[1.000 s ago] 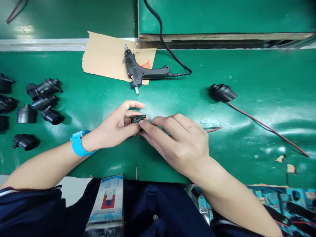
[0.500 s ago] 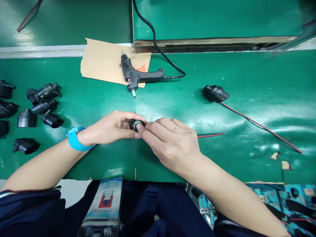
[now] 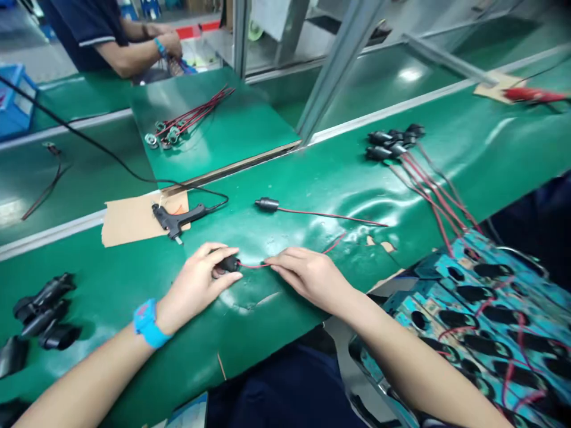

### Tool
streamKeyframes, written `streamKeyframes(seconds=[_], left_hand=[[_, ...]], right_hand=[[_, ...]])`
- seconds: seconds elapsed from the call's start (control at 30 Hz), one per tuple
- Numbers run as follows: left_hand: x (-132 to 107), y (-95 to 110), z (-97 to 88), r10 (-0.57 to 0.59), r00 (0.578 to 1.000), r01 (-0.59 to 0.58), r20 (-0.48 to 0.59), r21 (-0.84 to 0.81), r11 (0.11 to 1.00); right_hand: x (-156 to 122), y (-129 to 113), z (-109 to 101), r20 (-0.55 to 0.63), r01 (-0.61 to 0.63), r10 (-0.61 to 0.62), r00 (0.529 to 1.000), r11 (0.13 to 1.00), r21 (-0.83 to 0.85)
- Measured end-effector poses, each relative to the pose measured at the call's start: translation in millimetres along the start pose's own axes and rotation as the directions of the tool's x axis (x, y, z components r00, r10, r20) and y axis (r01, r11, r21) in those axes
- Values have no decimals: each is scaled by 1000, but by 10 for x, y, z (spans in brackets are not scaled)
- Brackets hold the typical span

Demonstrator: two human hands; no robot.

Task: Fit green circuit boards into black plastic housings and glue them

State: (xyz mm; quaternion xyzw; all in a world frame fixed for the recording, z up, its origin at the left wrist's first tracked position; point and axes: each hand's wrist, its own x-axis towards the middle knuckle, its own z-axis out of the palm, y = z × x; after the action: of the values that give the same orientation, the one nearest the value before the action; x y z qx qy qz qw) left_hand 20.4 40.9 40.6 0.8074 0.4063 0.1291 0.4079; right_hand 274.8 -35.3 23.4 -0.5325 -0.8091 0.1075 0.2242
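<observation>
My left hand [image 3: 207, 273] is closed around a small black plastic housing [image 3: 231, 263], its fingers and thumb on either side. A thin red wire [image 3: 253, 266] comes out of the housing's right end. My right hand [image 3: 307, 273] pinches that wire a short way off, and the wire's free end shows beyond the knuckles. Past my hands lies another black housing [image 3: 267, 205] with a red and black wire lead trailing right. A black glue gun [image 3: 176, 220] rests on a piece of cardboard [image 3: 129, 221] to the upper left.
More black housings [image 3: 44, 312] lie at left. Wired housings [image 3: 392, 142] sit in a heap at right, near a blue rack [image 3: 482, 321] of black parts. Round parts with red wires [image 3: 172, 134] lie on a raised board. A co-worker [image 3: 120, 41] sits opposite; metal posts [image 3: 339, 65] stand behind.
The view has swung up and right. My right hand has moved from the housing's open end to the wire, drawing away rightward. My left hand still holds the housing.
</observation>
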Motion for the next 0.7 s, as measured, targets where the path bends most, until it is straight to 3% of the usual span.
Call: streamKeyframes(seconds=[0.13, 0.23, 0.3, 0.37, 0.47, 0.53, 0.6, 0.7], left_hand=[[471, 243, 204, 124, 991, -119, -40, 123, 985], [564, 329, 230, 194, 978, -178, -71, 184, 967], [556, 310, 153, 233, 971, -209, -56, 278, 938], [589, 255, -16, 261, 963, -218, -64, 380, 899], [813, 164, -453, 290, 936, -133, -201, 561, 817], [1061, 114, -818, 256, 910, 39, -326, 681, 731], [1332, 68, -1160, 103, 895, 292, -433, 745, 599], [1689, -19, -1507, -17, 846, 462, -533, 717, 523]], right_hand=[[-161, 386, -81, -192, -187, 151, 970, 964, -187], [-173, 528, -111, -302, -251, 169, 938, 933, -259], [-139, 530, -99, -318, -232, 139, 938, 932, -277], [-72, 498, -66, -287, -165, 83, 954, 947, -276], [93, 468, -22, -240, -76, 9, 971, 960, -269], [238, 466, -13, -250, -62, -9, 968, 960, -275], [387, 450, -12, -268, -41, -37, 963, 959, -279], [566, 361, 15, -274, 57, -133, 953, 962, -268]])
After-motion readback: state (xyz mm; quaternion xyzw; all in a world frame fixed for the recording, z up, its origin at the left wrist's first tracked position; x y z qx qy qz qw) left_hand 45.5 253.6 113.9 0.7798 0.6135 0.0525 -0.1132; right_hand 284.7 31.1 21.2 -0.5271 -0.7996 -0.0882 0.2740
